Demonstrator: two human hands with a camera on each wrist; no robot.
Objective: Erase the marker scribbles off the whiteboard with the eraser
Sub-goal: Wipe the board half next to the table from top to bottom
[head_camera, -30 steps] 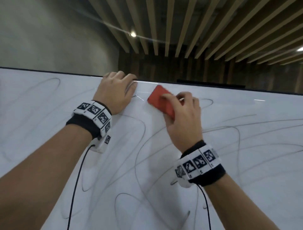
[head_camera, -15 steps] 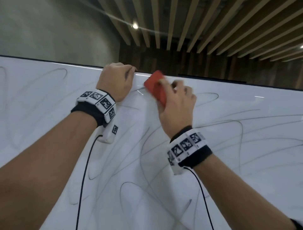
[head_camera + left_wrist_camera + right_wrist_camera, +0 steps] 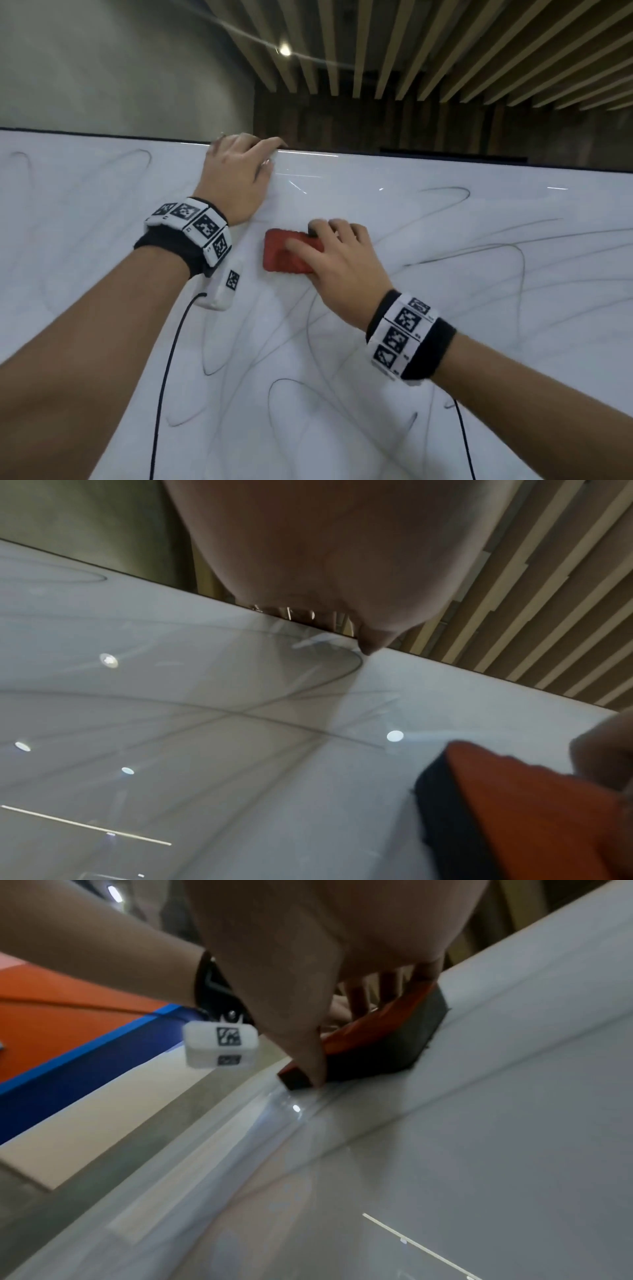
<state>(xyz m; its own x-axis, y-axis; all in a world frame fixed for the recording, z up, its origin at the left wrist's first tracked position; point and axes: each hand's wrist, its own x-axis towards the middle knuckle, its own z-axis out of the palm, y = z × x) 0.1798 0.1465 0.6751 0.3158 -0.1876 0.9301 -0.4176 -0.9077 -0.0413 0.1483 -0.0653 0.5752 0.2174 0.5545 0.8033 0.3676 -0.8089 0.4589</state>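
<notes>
The white whiteboard fills the lower head view, crossed by thin dark marker scribbles. My right hand grips a red eraser and presses its dark felt flat on the board, a little below the top edge. In the right wrist view the thumb and fingers clamp the eraser from both sides. My left hand hooks its fingers over the board's top edge, up and left of the eraser. The left wrist view shows the eraser at the lower right.
Black cables hang from both wrist bands across the board. The left wrist's white camera block sits close to the eraser's left side. A wall and a slatted ceiling lie beyond the top edge. Scribbles cover the board left, right and below.
My right hand has drawn the eraser down from the top edge and turned it level. The marks between the two hands near the top are gone. The left hand still holds the edge.
</notes>
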